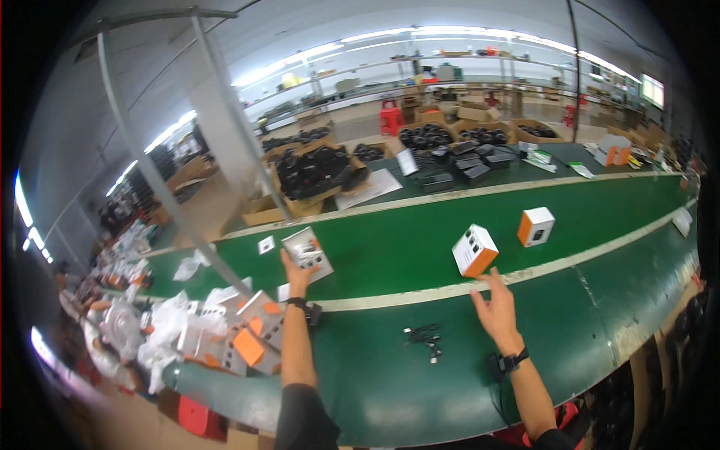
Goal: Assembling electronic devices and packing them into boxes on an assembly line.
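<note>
My left hand (298,274) grips the near side of an opened white carton (321,264) over the green conveyor belt. Small pieces show inside the carton, too small to make out. My right hand (496,309) is open, thumb and fingers apart, just below a closed white and orange box (471,248). That box looks tilted, and I cannot tell whether a fingertip touches it. Farther right, a second white and orange box (536,227) stands upright on the belt. Coiled black cables (425,341) lie on the green table between my forearms.
Opened cartons with orange flaps (250,346) and clear plastic bags (166,322) pile up at the left. A metal post (154,165) rises there. Beyond the belt (390,259) are cardboard boxes of black parts (311,174). A small white square piece (266,244) lies on the belt.
</note>
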Demonstrator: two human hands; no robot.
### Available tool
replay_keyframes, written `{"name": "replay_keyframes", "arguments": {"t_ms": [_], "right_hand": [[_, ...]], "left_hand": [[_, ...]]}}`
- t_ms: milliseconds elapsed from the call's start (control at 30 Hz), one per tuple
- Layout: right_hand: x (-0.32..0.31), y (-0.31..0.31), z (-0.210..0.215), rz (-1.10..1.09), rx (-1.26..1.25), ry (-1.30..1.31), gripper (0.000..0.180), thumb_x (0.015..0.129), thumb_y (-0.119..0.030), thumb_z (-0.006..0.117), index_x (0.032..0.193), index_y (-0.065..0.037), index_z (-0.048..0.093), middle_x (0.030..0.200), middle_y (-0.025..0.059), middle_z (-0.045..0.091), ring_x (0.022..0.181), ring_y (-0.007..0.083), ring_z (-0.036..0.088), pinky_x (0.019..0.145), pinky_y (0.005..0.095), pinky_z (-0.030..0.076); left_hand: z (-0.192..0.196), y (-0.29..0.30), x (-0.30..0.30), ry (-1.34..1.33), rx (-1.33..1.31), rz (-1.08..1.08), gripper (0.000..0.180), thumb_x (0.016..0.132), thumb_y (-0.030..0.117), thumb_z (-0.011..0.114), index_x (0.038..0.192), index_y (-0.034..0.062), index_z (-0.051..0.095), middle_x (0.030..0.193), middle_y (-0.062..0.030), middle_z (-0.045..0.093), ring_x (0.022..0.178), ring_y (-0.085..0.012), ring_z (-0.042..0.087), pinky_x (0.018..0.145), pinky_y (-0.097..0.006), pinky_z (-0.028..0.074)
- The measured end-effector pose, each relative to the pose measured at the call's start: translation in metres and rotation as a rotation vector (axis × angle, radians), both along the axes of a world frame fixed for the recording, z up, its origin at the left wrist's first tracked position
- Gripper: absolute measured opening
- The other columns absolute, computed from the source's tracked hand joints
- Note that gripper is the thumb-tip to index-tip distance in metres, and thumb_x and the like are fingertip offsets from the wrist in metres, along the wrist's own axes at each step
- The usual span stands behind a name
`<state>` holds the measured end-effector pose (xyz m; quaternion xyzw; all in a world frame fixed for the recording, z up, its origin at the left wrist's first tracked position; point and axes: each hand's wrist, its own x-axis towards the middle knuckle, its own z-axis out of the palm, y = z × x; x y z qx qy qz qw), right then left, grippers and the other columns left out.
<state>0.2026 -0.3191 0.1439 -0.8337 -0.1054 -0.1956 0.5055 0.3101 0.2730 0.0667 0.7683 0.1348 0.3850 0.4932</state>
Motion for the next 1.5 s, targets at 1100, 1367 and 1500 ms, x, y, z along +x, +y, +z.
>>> {"name": "replay_keyframes", "arguments": {"t_ms": [1100, 1367, 1500], "right_hand": [[-0.199, 0.095, -0.01, 0.914, 0.382, 0.177, 0.014, 0.095, -0.005, 0.086, 0.107, 0.003, 0.083, 0.108, 0.0102, 0.083, 0.094, 0.0178, 0.077, 0.07, 0.0262, 0.06], [-0.164, 0.1, 0.005, 0.672, 0.238, 0.102, 0.046, 0.089, -0.012, 0.089, 0.134, -0.005, 0.077, 0.131, 0.0158, 0.077, 0.117, 0.0327, 0.073, 0.1, 0.0435, 0.062], [-0.133, 0.115, -0.009, 0.685, -0.149, -0.173, 0.105, 0.082, -0.022, 0.096, 0.168, -0.009, 0.038, 0.155, 0.0237, 0.06, 0.137, 0.0466, 0.062, 0.118, 0.0504, 0.052]], "left_hand": [[0.079, -0.345, -0.406, -0.083, 0.383, -0.259, 0.055, 0.082, -0.002, 0.09, 0.135, -0.0007, 0.075, 0.128, -0.0209, 0.078, 0.105, -0.0333, 0.079, 0.085, -0.04, 0.064], [0.098, -0.293, -0.395, 0.069, 0.92, -0.109, 0.043, 0.084, 0.004, 0.085, 0.125, 0.0167, 0.084, 0.107, 0.0027, 0.077, 0.1, -0.0218, 0.066, 0.103, -0.043, 0.052], [0.091, -0.264, -0.368, 0.094, 1.196, -0.164, 0.04, 0.09, 0.011, 0.075, 0.127, 0.0232, 0.083, 0.112, 0.0088, 0.073, 0.108, -0.0182, 0.06, 0.114, -0.049, 0.04]]}}
